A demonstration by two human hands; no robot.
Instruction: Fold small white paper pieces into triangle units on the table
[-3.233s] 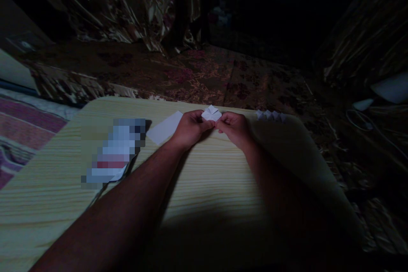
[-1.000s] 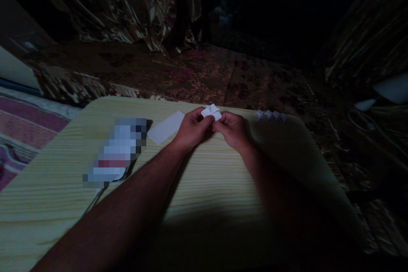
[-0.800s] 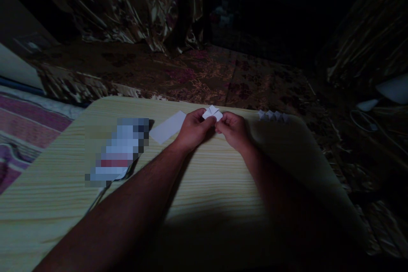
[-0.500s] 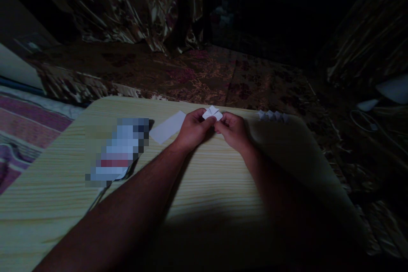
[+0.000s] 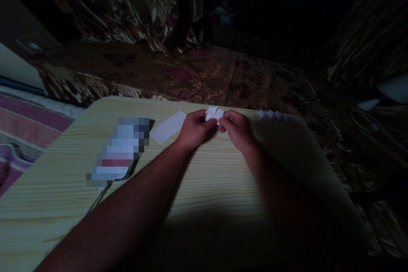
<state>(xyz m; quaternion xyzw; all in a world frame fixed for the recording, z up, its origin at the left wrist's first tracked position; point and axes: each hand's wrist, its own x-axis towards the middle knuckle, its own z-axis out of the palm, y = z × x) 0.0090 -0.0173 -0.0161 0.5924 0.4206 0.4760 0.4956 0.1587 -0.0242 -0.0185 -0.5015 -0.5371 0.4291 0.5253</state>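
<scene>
Between my two hands, over the far part of the wooden table, is a small piece of folded white paper (image 5: pixel 214 112) with creased flaps. My left hand (image 5: pixel 195 129) pinches its left side, thumb on the near face. At its right lower edge, my right hand (image 5: pixel 235 126) grips it between thumb and fingers. Fingers behind the paper are hidden. Just left of my left hand lies a flat white paper strip (image 5: pixel 168 126). Several small folded white paper pieces (image 5: pixel 273 115) stand in a row to the right, near the table's far edge.
A blurred-out device (image 5: pixel 117 148), apparently with a cable, rests at the left on the wooden table (image 5: pixel 210 187). Beyond the table is a patterned cloth-covered ledge (image 5: pixel 191 70) below a curtain (image 5: pixel 153 4). A white lamp-like object (image 5: pixel 393 89) stands far right in dim light.
The folded paper has shifted slightly right and its top flaps look different, less pointed. My right hand has moved a little to the right, still gripping the paper.
</scene>
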